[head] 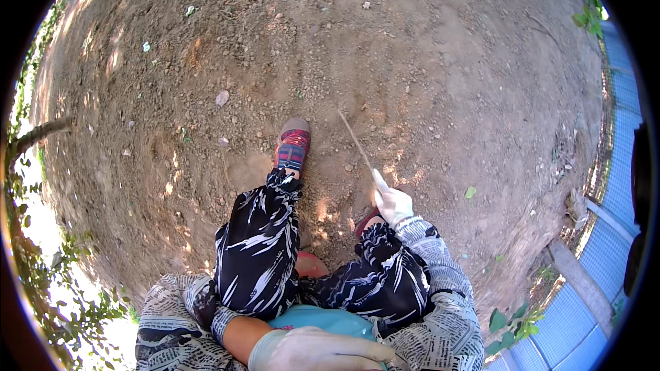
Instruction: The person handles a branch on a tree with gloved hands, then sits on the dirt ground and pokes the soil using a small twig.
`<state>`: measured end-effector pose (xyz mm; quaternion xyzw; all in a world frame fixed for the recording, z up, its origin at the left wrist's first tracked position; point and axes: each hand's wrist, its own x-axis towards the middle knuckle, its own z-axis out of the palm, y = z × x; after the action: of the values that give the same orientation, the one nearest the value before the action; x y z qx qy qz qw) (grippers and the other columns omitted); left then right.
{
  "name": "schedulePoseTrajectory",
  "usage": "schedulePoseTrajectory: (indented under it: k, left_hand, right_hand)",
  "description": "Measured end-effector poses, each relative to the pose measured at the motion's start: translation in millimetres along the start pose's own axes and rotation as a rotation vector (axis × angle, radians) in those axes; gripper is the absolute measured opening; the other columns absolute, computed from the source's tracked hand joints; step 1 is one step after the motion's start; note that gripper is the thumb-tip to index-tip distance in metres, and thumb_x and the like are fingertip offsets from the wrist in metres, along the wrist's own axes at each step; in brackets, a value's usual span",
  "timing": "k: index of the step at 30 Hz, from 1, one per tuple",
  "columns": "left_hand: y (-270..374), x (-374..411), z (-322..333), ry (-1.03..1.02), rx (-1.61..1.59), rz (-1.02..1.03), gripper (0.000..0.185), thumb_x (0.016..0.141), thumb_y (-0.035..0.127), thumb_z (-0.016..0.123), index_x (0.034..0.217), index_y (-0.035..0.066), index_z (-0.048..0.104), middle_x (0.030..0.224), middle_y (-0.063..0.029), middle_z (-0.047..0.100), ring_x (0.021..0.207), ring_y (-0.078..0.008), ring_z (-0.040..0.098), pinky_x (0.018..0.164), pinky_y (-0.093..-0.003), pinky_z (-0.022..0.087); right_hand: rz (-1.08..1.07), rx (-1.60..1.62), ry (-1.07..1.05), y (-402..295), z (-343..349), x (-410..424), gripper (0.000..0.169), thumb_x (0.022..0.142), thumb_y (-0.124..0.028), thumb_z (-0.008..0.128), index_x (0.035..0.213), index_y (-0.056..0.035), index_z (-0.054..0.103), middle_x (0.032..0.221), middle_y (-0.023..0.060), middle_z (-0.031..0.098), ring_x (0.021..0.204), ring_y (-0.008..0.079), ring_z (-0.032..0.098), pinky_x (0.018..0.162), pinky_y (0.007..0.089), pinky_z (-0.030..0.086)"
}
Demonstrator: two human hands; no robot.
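In a whitish glove, my right hand [393,205] is closed around the pale handle of a long, thin tool [357,142]. Its narrow shaft reaches forward over the bare soil, and its exact kind cannot be told. My left hand [325,350], also gloved, lies low in front of my body, over a light blue cloth or garment [325,318]; whether it holds anything is hidden at the picture's lower edge. Between my legs a red rounded object [311,265] shows in part. One patterned shoe [293,147] stands on the soil, the other is partly behind my right hand.
Dry, crumbly soil [438,87] with small stones and scattered leaves spreads ahead. Blue mesh fencing [613,165] runs along the right, with a concrete-like post [580,278] beside it. A branch [44,131] and foliage are at the left rim.
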<state>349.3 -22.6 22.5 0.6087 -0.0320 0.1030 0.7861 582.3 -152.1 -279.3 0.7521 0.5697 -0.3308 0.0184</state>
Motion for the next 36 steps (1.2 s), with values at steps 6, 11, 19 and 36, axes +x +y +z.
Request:
schedulePoseTrajectory:
  k: [6, 11, 19, 36]
  left_hand:
    - [-2.1, 0.7, 1.0, -0.011, -0.023, -0.011, 0.041, 0.090, 0.028, 0.045, 0.110, -0.007, 0.054, 0.118, -0.0250, 0.052, 0.108, -0.0373, 0.053, 0.091, -0.0400, 0.046]
    - [-1.3, 3.4, 3.7, -0.025, 0.005, -0.034, 0.040, 0.091, 0.027, 0.045, 0.109, -0.007, 0.054, 0.117, -0.0251, 0.052, 0.109, -0.0371, 0.053, 0.091, -0.0398, 0.046]
    - [5.2, 13.1, 5.9, 0.028, -0.017, -0.112, 0.032, 0.087, 0.019, 0.046, 0.109, -0.004, 0.055, 0.105, -0.0165, 0.056, 0.099, -0.0270, 0.056, 0.091, -0.0335, 0.046]
    - [-4.8, 9.3, 1.9, -0.087, -0.130, -0.127, 0.033, 0.091, 0.016, 0.041, 0.114, -0.007, 0.049, 0.113, -0.0169, 0.055, 0.106, -0.0249, 0.054, 0.093, -0.0343, 0.043]
  right_hand:
    - [0.001, 0.000, 0.128, 7.6, -15.3, -2.6, 0.057, 0.087, -0.028, 0.053, 0.139, -0.0328, 0.031, 0.061, 0.0107, 0.061, 0.056, 0.0292, 0.061, 0.053, 0.0418, 0.048]
    - [0.086, 0.051, 0.287, 10.5, -35.3, 106.6, 0.055, 0.088, -0.030, 0.050, 0.140, -0.0310, 0.029, 0.068, 0.0150, 0.063, 0.062, 0.0349, 0.062, 0.058, 0.0478, 0.049]
    - [0.344, 0.177, 0.250, -16.0, -110.1, 223.2, 0.050, 0.090, -0.039, 0.041, 0.138, -0.0300, 0.030, 0.098, 0.0210, 0.064, 0.091, 0.0392, 0.062, 0.081, 0.0495, 0.047]
    - [0.455, 0.193, 0.325, 26.5, -86.2, 163.9, 0.050, 0.090, -0.040, 0.042, 0.138, -0.0323, 0.030, 0.094, 0.0216, 0.065, 0.087, 0.0414, 0.062, 0.079, 0.0499, 0.047]
